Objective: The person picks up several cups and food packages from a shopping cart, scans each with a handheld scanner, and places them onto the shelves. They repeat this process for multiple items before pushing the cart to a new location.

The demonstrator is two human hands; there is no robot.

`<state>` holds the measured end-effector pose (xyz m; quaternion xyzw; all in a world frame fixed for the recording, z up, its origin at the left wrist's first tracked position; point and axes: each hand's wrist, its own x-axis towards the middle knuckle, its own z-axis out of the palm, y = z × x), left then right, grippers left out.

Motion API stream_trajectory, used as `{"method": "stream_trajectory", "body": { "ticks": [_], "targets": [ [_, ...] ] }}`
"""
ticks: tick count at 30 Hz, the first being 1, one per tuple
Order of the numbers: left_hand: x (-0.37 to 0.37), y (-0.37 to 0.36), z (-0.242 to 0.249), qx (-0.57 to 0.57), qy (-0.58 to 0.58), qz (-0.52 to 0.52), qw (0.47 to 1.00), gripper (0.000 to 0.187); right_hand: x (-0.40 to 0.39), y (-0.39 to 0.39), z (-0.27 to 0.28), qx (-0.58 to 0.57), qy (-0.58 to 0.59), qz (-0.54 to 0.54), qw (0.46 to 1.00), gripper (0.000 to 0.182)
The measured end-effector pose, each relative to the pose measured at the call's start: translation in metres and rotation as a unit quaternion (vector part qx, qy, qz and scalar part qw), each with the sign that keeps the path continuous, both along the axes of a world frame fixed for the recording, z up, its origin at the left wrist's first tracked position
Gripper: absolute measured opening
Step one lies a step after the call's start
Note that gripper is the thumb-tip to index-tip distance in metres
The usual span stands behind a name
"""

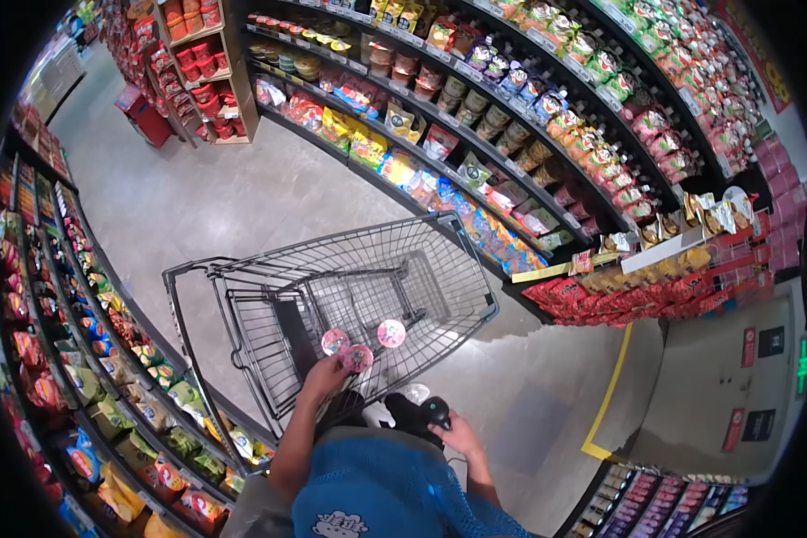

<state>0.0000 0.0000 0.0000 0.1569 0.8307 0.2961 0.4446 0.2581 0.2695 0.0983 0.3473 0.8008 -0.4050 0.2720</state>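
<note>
Left hand [325, 375] is reaching over the near rim of the shopping cart [208, 296], fingers closed on a round pink-lidded cup [359, 358] and holding it just inside the basket at the near end. A second pink-lidded cup [334, 341] is sitting right beside it, touching or nearly so; can't tell whether the hand is gripping that one too or it's resting on the cart. A third pink-lidded cup [391, 333] is lying a bit further toward the cart's right side, apart from the hand, on the wire floor near the near end. Right hand [457, 435] is hanging low by the cart's near right corner, wrapped around a dark handle-like object [437, 412]; can't tell exactly what it is. The blue knit top [377, 489] is filling the bottom centre of the view. The cart is standing on the grey aisle floor [197, 197], angled so its far end is pointing toward the right-hand shelves [475, 117], which are carrying snack bags and cup containers. Left-hand shelves [90, 341] are running along the other side with packaged goods. A yellow floor line [611, 394] is running near the aisle's right end.
</note>
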Motion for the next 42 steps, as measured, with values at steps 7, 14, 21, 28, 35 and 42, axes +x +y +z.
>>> {"method": "stream_trajectory", "body": {
  "ticks": [7, 14, 21, 28, 35, 42],
  "targets": [
    [-0.027, 0.025, -0.199, 0.179, 0.229, 0.143, 0.946, 0.033, 0.005, -0.005, 0.001, -0.011, -0.007, 0.000, 1.000, 0.056],
    [0.025, 0.022, -0.288, -0.017, 0.121, 0.191, 0.974, 0.078, 0.046, -0.018, -0.010, -0.009, -0.111, -0.070, 0.991, 0.044],
    [0.008, 0.049, -0.242, -0.231, 0.107, 0.170, 0.952, 0.093, 0.024, -0.032, -0.014, -0.085, -0.138, -0.141, 0.977, 0.045],
    [-0.054, 0.039, -0.279, -0.246, -0.030, 0.223, 0.943, 0.101, 0.016, -0.032, -0.015, -0.085, -0.134, -0.174, 0.972, 0.044],
    [-0.067, 0.034, -0.294, -0.239, 0.012, 0.223, 0.945, 0.087, 0.011, -0.024, -0.008, -0.072, -0.137, -0.162, 0.974, 0.043],
    [-0.064, 0.051, -0.147, 0.151, 0.028, 0.438, 0.886, 0.100, -0.014, -0.004, 0.031, -0.122, -0.001, -0.264, 0.957, 0.020]
  ]
}}
